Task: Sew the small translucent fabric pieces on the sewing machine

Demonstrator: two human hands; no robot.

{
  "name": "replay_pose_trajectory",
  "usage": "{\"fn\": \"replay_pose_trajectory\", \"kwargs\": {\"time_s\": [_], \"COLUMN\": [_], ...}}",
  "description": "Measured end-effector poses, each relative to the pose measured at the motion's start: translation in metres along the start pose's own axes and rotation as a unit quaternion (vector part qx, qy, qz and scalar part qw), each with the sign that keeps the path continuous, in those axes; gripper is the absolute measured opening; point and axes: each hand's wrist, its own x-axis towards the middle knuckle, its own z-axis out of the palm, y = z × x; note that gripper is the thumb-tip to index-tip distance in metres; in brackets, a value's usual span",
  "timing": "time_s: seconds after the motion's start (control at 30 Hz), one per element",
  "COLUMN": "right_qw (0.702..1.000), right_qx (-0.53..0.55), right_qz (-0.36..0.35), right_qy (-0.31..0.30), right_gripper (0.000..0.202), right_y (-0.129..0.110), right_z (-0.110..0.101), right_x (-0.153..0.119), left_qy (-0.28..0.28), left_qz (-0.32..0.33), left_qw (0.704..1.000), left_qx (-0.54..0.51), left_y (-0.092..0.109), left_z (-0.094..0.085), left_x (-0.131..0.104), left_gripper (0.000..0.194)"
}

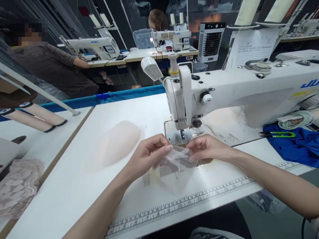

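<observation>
A sheer white piece of fabric [178, 157] is stretched between my two hands, just in front of the needle area of the white sewing machine [179, 96]. My left hand [151, 151] pinches its left edge between thumb and fingers. On the other side, my right hand [205, 148] is closed on the right edge. Part of the fabric hangs toward the table, and its lower outline is hard to make out. Left of my hands lies a pale beige moulded cup [123, 142]. More pale fabric [224, 122] is heaped under the machine's arm.
A ruler strip [184, 204] runs along the table's front edge. Green thread snips [280, 134] rest on blue cloth [296, 146] at right. Lace pieces [20, 186] lie far left. Beyond the table, a person [54, 66] is near another sewing machine [92, 46].
</observation>
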Motion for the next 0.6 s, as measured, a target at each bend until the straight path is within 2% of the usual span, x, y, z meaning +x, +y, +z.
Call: {"fn": "replay_pose_trajectory", "kwargs": {"time_s": [0.1, 0.2, 0.27, 0.33, 0.37, 0.4, 0.43, 0.47, 0.5, 0.53, 0.57, 0.6], "right_qw": [0.998, 0.992, 0.992, 0.994, 0.994, 0.995, 0.995, 0.994, 0.993, 0.993, 0.994, 0.995], "right_qx": [-0.044, -0.095, -0.096, -0.069, -0.046, -0.02, 0.008, 0.033, 0.048, 0.049, 0.042, 0.032], "right_qz": [-0.042, -0.077, -0.082, -0.089, -0.093, -0.093, -0.088, -0.079, -0.072, -0.067, -0.063, -0.061], "right_qy": [0.023, 0.038, 0.015, -0.013, -0.026, -0.041, -0.056, -0.069, -0.077, -0.08, -0.077, -0.07], "right_gripper": [0.015, 0.013, 0.017, 0.02, 0.021, 0.025, 0.029, 0.034, 0.038, 0.04, 0.038, 0.033], "right_y": [0.003, 0.004, 0.003, 0.001, -0.001, -0.002, -0.004, -0.006, -0.007, -0.009, -0.012, -0.014], "right_z": [0.004, 0.006, 0.008, 0.01, 0.012, 0.014, 0.017, 0.02, 0.024, 0.027, 0.032, 0.036], "right_x": [0.001, 0.001, -0.001, -0.002, -0.002, -0.002, -0.002, -0.001, -0.001, 0.0, 0.001, 0.001], "left_qy": [0.009, -0.035, -0.11, -0.237, -0.271, -0.261, -0.201, -0.114, -0.028, 0.035, 0.056, 0.049], "left_qz": [0.068, 0.14, 0.165, 0.137, 0.123, 0.104, 0.081, 0.051, 0.012, -0.017, -0.045, -0.072], "left_qw": [0.99, 0.944, 0.916, 0.914, 0.919, 0.933, 0.954, 0.972, 0.979, 0.978, 0.978, 0.981], "left_qx": [0.126, 0.297, 0.348, 0.301, 0.258, 0.224, 0.206, 0.2, 0.202, 0.205, 0.197, 0.173], "left_y": [0.02, 0.049, 0.067, 0.078, 0.079, 0.077, 0.072, 0.065, 0.056, 0.047, 0.039, 0.03], "left_z": [0.0, 0.011, 0.021, 0.028, 0.028, 0.027, 0.023, 0.019, 0.014, 0.008, 0.003, -0.001], "left_x": [-0.005, -0.023, -0.041, -0.058, -0.064, -0.068, -0.069, -0.068, -0.065, -0.06, -0.055, -0.05], "left_gripper": [0.019, 0.008, 0.006, 0.009, 0.01, 0.011, 0.012, 0.014, 0.018, 0.026, 0.042, 0.056]}}
